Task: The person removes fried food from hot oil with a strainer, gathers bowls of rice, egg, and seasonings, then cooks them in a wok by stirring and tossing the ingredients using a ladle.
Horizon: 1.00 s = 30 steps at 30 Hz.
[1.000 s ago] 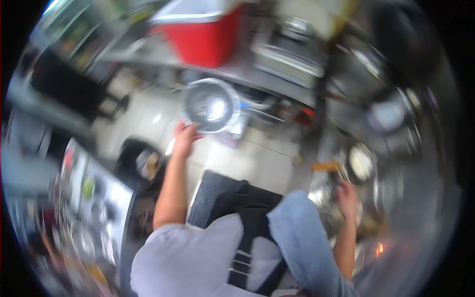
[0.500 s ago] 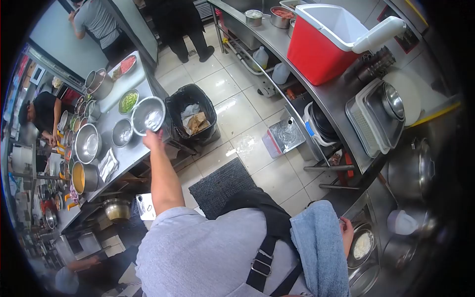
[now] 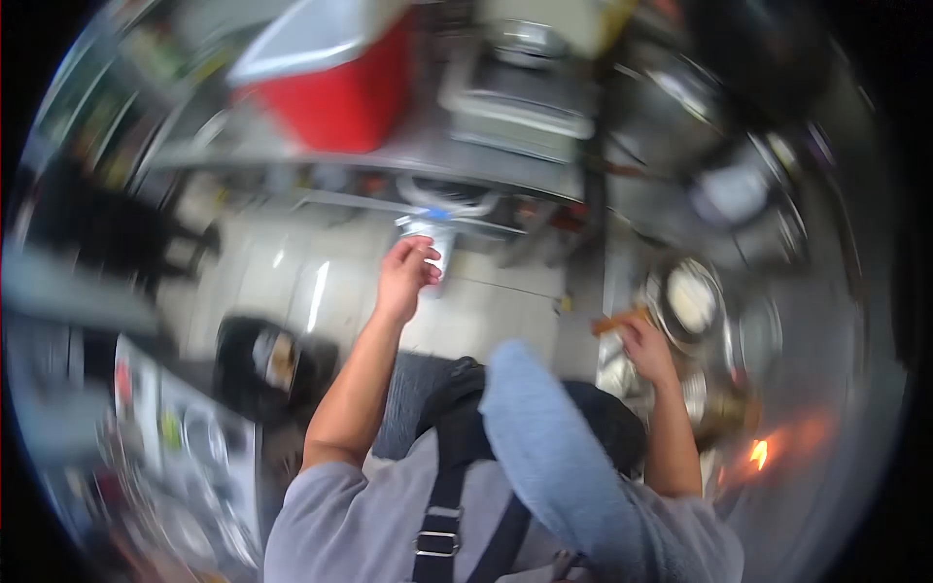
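Left grip (image 3: 403,276) hangs half-open, loosely curled; right grip (image 3: 649,350) pinches the orange handle (image 3: 610,323).

Motion blur affects much of my head view. I find the left hand (image 3: 408,279) above the tiled floor (image 3: 340,267), fingers loosely curled. The right hand (image 3: 649,348) grips an orange-brown handle (image 3: 608,324); just right of it sits a bowl (image 3: 720,313) with white contents (image 3: 692,296). Nearer the body than that hand, I record a flame (image 3: 758,453). Beyond the left hand, a red container (image 3: 340,102) stands on the counter (image 3: 428,151).
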Tool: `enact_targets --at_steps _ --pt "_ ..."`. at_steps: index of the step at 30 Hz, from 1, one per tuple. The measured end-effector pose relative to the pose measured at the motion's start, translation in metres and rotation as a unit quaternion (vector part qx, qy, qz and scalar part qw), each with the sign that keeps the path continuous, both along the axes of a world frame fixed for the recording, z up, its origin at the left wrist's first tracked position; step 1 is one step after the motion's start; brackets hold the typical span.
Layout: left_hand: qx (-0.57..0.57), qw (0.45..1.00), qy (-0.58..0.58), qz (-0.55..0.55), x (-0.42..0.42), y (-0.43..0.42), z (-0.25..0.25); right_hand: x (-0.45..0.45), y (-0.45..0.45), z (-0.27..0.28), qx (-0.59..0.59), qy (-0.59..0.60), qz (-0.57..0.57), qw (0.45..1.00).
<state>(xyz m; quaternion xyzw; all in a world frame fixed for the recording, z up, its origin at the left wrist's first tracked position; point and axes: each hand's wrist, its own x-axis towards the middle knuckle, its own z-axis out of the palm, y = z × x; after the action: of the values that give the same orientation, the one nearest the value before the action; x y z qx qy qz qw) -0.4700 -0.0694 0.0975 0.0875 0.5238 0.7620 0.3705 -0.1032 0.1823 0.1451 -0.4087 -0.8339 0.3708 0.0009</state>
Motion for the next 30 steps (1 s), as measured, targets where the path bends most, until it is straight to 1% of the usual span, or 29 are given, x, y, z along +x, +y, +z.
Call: enact_targets --at_steps 2,3,4,6,7,8,9,10,11,12,13,14,15,16,17,18,19,20,21,22,23,24,26,28,29,30 --pt "0.035 0.985 0.009 -0.166 0.049 0.096 0.014 0.030 -0.003 0.017 0.076 0.012 -0.010 0.997" --pt "0.045 0.970 0.021 -0.239 0.074 0.138 0.021 0.052 -0.001 0.014 0.056 0.031 -0.056 0.996" --pt "0.054 0.953 0.027 -0.298 0.103 0.173 0.029 0.069 -0.006 0.028 0.090 0.027 -0.078 0.993" --pt "0.048 0.921 0.026 -0.386 0.161 0.232 0.037 0.109 -0.019 0.051 0.095 0.009 -0.182 0.979" --pt "0.049 0.906 0.026 -0.420 0.186 0.257 0.035 0.135 -0.023 0.053 0.111 0.027 -0.223 0.968" --pt "0.017 0.886 0.024 -0.462 0.210 0.283 0.024 0.160 -0.030 0.049 0.124 0.045 -0.260 0.957" --pt "-0.014 0.865 0.022 -0.500 0.230 0.302 0.013 0.177 -0.045 0.062 0.135 0.037 -0.306 0.942" --pt "-0.015 0.851 0.024 -0.525 0.250 0.320 0.002 0.203 -0.060 0.065 0.151 0.032 -0.342 0.927" --pt "-0.050 0.843 0.031 -0.535 0.269 0.336 -0.009 0.224 -0.079 0.070 0.158 0.062 -0.388 0.906" --pt "-0.084 0.835 0.040 -0.543 0.287 0.353 -0.025 0.251 -0.100 0.072 0.145 0.049 -0.445 0.882" --pt "-0.112 0.826 0.038 -0.551 0.302 0.373 -0.047 0.274 -0.124 0.075 0.147 0.081 -0.487 0.857" --pt "-0.142 0.846 0.012 -0.513 0.321 0.392 -0.071 0.297 -0.151 0.077 0.161 0.044 -0.540 0.825" --pt "-0.156 0.846 -0.002 -0.510 0.330 0.408 -0.088 0.321 -0.179 0.072 0.213 0.021 -0.581 0.786" --pt "-0.170 0.844 -0.016 -0.509 0.337 0.424 -0.095 0.348 -0.212 0.061 0.240 -0.003 -0.623 0.744" --pt "-0.180 0.861 -0.002 -0.476 0.346 0.427 -0.087 0.359 -0.243 0.059 0.273 -0.126 -0.637 0.710" --pt "-0.189 0.875 0.012 -0.445 0.352 0.425 -0.081 0.366 -0.274 0.058 0.294 -0.251 -0.641 0.663" --pt "-0.157 0.894 -0.024 -0.418 0.357 0.433 -0.094 0.374 -0.301 0.052 0.240 -0.293 -0.644 0.665" --pt "-0.124 0.910 -0.064 -0.389 0.362 0.445 -0.107 0.385 -0.322 0.038 0.158 -0.300 -0.650 0.680" --pt "-0.124 0.906 -0.035 -0.403 0.365 0.446 -0.099 0.386 -0.334 0.022 0.082 -0.316 -0.680 0.656" --pt "-0.112 0.903 -0.043 -0.412 0.363 0.448 -0.091 0.393 -0.347 0.010 0.042 -0.296 -0.660 0.689" --pt "-0.091 0.917 0.011 -0.387 0.371 0.436 -0.067 0.384 -0.343 0.017 -0.008 -0.299 -0.660 0.689" --pt "-0.085 0.910 0.035 -0.404 0.369 0.445 -0.072 0.388 -0.345 0.010 -0.019 -0.288 -0.670 0.683" --pt "-0.056 0.887 0.071 -0.454 0.372 0.439 -0.056 0.404 -0.348 -0.010 -0.030 -0.257 -0.708 0.657" --pt "-0.002 0.861 0.166 -0.482 0.396 0.396 -0.002 0.421 -0.353 -0.026 -0.093 -0.147 -0.679 0.713" --pt "0.001 0.857 0.170 -0.486 0.411 0.383 0.022 0.428 -0.358 -0.040 -0.093 -0.143 -0.684 0.710" --pt "0.011 0.835 0.178 -0.520 0.427 0.370 0.044 0.435 -0.364 -0.058 -0.009 -0.105 -0.676 0.729"
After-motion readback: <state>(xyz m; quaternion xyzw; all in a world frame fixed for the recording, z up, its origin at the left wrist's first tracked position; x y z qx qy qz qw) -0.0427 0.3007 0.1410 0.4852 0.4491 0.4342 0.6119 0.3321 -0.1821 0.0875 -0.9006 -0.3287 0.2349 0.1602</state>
